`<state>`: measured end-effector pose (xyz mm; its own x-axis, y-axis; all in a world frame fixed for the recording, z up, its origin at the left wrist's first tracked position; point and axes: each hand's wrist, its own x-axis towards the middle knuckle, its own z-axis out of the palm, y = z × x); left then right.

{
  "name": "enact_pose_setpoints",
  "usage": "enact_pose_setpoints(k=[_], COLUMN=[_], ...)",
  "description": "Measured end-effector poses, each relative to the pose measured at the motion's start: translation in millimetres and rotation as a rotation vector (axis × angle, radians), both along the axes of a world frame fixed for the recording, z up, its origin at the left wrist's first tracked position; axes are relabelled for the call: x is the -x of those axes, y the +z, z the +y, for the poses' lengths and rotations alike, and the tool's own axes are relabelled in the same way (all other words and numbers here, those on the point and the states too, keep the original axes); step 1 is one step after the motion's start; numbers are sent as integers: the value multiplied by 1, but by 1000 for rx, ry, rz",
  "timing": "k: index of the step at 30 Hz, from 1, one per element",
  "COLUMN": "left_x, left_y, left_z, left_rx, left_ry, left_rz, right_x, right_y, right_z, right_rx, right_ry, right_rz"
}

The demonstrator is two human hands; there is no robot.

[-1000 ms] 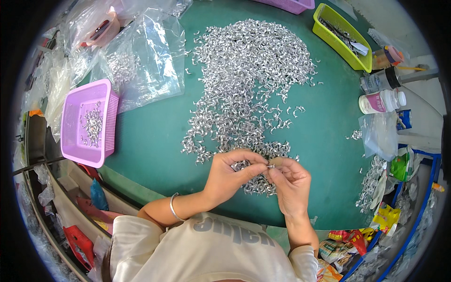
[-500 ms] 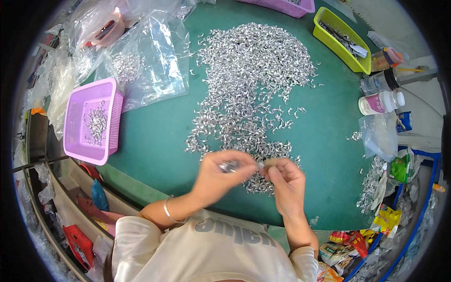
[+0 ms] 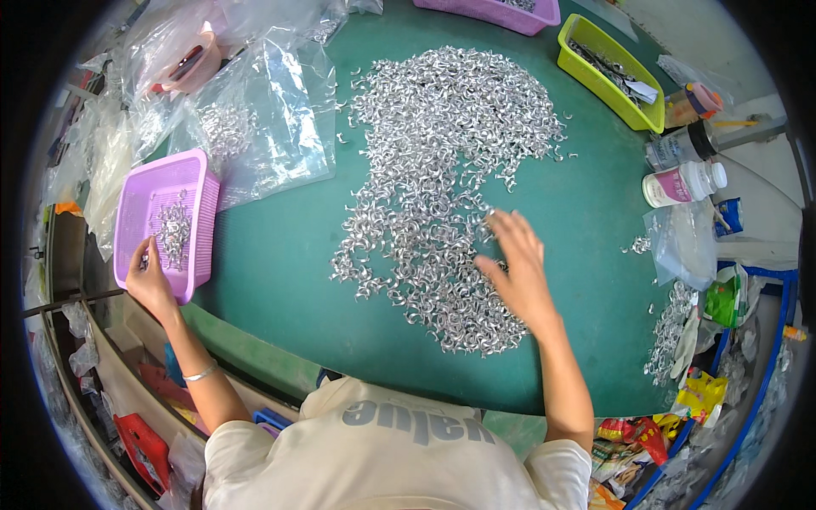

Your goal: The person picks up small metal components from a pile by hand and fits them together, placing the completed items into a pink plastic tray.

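Observation:
A large heap of small curved silver metal pieces (image 3: pixel 450 110) spreads down the green table toward me. On the left, my left hand (image 3: pixel 150 280) is over the near rim of a purple plastic basket (image 3: pixel 206 229), fingers closed, with a bit of silver metal showing between them. More of the curved pieces (image 3: pixel 174 231) lie on the basket's floor. At the right side of the heap, my right hand (image 3: pixel 520 272) has its fingers apart and holds nothing; its fingertips are over the outermost pieces.
Clear plastic bags (image 3: pixel 280 119) lie at the far left beside a pink container (image 3: pixel 195 64). A yellow-green basket (image 3: pixel 612 85) with tools stands far right, near a white bottle (image 3: pixel 680 185). Another purple basket (image 3: pixel 493 13) is at the back. Loose pieces (image 3: pixel 671 331) lie along the right edge.
My hands were together over the near end of the heap. The left has moved left to the purple basket; the right has opened and moved up beside the heap.

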<state>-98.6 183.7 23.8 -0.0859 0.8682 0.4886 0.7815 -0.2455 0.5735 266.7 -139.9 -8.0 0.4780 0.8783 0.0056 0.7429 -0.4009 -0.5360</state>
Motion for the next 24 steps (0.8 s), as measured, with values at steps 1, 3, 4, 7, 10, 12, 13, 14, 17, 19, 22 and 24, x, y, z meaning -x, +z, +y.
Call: enact_pose_setpoints(k=[1, 3, 4, 7, 10, 12, 13, 14, 17, 19, 22, 24], left_x=[-2, -18, -28, -61, -102, -130, -145, -157, -186, -197, -213, -220], left_y=[-2, 3, 10, 21, 14, 9, 6, 4, -3, -8, -9, -4], left_z=[-1, -12, -18, -46, -83, -103, -110, -114, -112, -106, -110, -122], left_rx=[-85, 125, 225, 755, 1098, 1383, 1495, 1601, 1748, 1736, 1735, 1728], left_ry=[-25, -124, -174, -469, -692, -683, -646, -604, -489, -546, -656, -693], left_rz=[-21, -417, -616, -1166, -1368, -1569, -1631, -1691, -1748, -1726, -1583, -1426], right_x=[9, 23, 27, 35, 38, 33, 30, 28, 14, -2, -21, -24], right_y=[2, 4, 6, 16, 22, 19, 17, 17, 12, 14, 4, -2], right_z=[-4, -15, -20, -30, -34, -37, -38, -36, -29, -16, 3, 6], right_rx=[-22, -62, -52, -49, -70, -185, -244, -281, -384, -296, -229, -191], right_ry=[21, 62, 83, 120, 140, 78, 50, -52, -299, -337, -235, -171], right_rz=[14, 49, 34, 14, 28, 129, 178, 205, 176, 89, -164, -270])
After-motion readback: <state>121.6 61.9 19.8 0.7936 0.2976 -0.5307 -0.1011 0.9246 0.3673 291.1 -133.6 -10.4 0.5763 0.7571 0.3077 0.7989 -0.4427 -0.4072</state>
